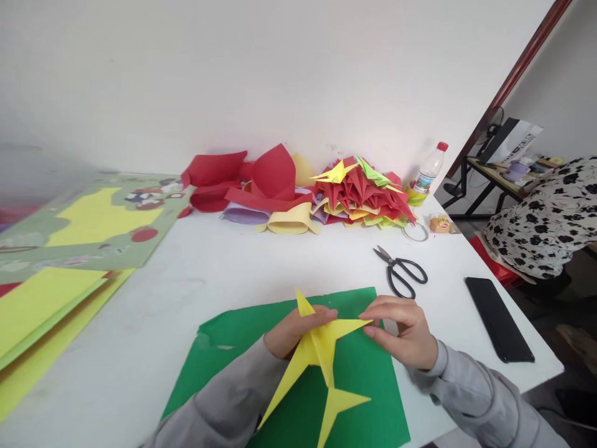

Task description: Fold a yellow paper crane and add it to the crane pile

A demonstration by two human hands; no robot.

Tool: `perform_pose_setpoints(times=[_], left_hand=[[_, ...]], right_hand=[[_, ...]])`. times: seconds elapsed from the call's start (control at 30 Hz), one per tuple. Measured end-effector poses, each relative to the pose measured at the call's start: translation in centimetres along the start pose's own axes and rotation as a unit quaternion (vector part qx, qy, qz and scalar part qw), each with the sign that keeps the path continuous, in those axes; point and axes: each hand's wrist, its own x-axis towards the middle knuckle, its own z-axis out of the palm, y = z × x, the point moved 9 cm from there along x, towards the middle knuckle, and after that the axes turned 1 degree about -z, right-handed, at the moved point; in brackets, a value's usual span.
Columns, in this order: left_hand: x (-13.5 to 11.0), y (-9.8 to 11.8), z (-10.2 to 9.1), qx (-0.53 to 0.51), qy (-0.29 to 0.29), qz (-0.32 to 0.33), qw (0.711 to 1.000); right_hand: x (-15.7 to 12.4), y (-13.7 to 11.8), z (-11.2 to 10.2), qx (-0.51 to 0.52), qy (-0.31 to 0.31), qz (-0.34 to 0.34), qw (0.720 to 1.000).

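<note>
A yellow folded-paper star (319, 342) with long pointed arms is held up over a green paper sheet (224, 361). My left hand (298, 326) grips it near the top, thumb lying across the front and fingers behind. With my right hand (398, 330) I pinch the tip of the arm that points right. Below the star, a forked yellow paper piece (342, 404) meets its lower point; whether the two are joined I cannot tell.
Black-handled scissors (401, 270) and a black phone (499, 320) lie to the right. Behind are red paper shapes (275, 177), a pile of folded stars (359, 193) and a bottle (426, 174). Yellow paper (46, 305) is stacked left. A seated person (545, 218) is at far right.
</note>
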Motion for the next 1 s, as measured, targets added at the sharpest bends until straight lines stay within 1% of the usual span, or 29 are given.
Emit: perform_pose_setpoints(times=[0.13,0.27,0.37,0.43,0.53,0.6,0.67,0.8,1.0], left_hand=[[0.0,0.1,-0.2,-0.006,0.000,0.003,1.000],[-0.1,0.2,-0.4,0.017,0.011,0.001,1.000],[-0.2,0.2,-0.2,0.031,0.005,-0.002,1.000],[-0.2,0.2,0.0,0.036,-0.009,-0.004,0.999],[-0.2,0.1,0.1,0.034,-0.025,-0.007,0.999],[0.0,-0.3,-0.1,0.026,-0.029,-0.018,0.999],[0.2,-0.8,-0.2,0.013,-0.030,-0.038,0.999],[0.4,-1.6,-0.4,0.000,-0.035,-0.065,0.997],[0.7,-2.3,-0.6,0.002,-0.042,-0.082,0.996]], right_hand=[[0.0,0.4,0.1,0.009,0.000,0.017,1.000],[0.0,0.9,0.1,0.019,0.001,0.027,0.999],[0.0,1.1,0.2,0.027,0.001,0.033,0.999],[0.0,1.0,0.3,0.030,-0.005,0.025,0.999],[0.0,0.3,0.4,0.018,-0.008,-0.008,1.000],[-0.1,-0.1,0.4,0.003,-0.007,-0.027,1.000],[-0.1,-0.2,0.5,-0.001,-0.010,-0.031,0.999],[0.0,0.6,0.6,0.035,-0.021,0.001,0.999],[-0.1,2.6,1.6,0.136,-0.061,0.097,0.984]])
